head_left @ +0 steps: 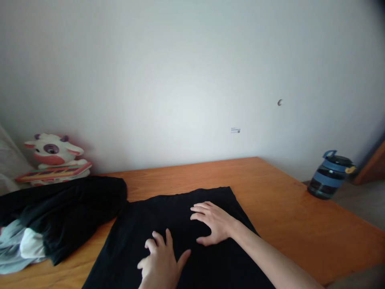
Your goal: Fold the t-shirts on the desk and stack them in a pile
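Beside the dark bottle, well apart, both hands spread half-open on black cloth, gripping nothing

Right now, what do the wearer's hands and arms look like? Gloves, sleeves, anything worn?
Left hand and right hand: both bare, no gloves, no rings visible. The right forearm shows no sleeve, watch or band up to the frame edge. The left forearm is out of frame, so can't tell there.

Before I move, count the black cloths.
2: the spread cloth under left hand and right hand, and the bunched cloth by the toy cow. More may be hidden.
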{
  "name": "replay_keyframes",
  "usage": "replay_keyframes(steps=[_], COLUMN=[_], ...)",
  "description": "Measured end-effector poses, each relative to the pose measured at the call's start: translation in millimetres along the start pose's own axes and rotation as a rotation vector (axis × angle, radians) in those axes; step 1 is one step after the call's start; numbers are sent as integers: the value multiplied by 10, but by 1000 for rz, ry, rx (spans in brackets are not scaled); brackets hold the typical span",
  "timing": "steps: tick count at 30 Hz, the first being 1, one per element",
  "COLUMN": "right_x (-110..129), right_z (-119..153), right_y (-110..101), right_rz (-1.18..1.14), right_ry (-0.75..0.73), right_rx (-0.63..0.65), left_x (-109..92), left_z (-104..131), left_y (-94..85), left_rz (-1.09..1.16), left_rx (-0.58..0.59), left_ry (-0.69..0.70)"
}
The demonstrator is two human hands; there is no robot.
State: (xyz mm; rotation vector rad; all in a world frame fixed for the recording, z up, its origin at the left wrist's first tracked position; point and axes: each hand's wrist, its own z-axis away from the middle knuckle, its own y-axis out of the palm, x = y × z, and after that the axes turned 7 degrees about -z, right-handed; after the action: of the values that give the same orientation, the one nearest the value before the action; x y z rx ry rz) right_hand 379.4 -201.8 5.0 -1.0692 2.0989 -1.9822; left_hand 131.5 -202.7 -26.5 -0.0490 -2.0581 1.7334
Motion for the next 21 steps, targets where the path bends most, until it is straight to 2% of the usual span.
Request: replay_keyframes(steps=[3,5,9,11,12,14,17,19,21], right_x=[-15,-18,-15,-40,-64,-142,-321,-468,-620], right_z=[100,132,191,234,260,325,465,590,728], right_y=[20,27,13,10,12,20,20,-7,-68], right_rz=[-75,-101,-94,-62,-39,18,120,186,233], right_ry=[40,84,222,338,405,545,782,944,1089], right_rx=[57,56,-7,-61,-92,-156,-242,-286,-316], left_x=[-52,-66,-63,-46,-32,7,89,146,188], left_z=[79,-1,-356,-580,-690,-881,-1062,-1111,-1120], left_y=[80,11,-267,-330,-318,-208,73,233,316], left_rz=[-30,-17,62,153,220,379,602,697,757], left_rx=[11,61,221,227,181,14,-264,-371,-407], left_ry=[-27,-20,73,177,243,358,412,419,428])
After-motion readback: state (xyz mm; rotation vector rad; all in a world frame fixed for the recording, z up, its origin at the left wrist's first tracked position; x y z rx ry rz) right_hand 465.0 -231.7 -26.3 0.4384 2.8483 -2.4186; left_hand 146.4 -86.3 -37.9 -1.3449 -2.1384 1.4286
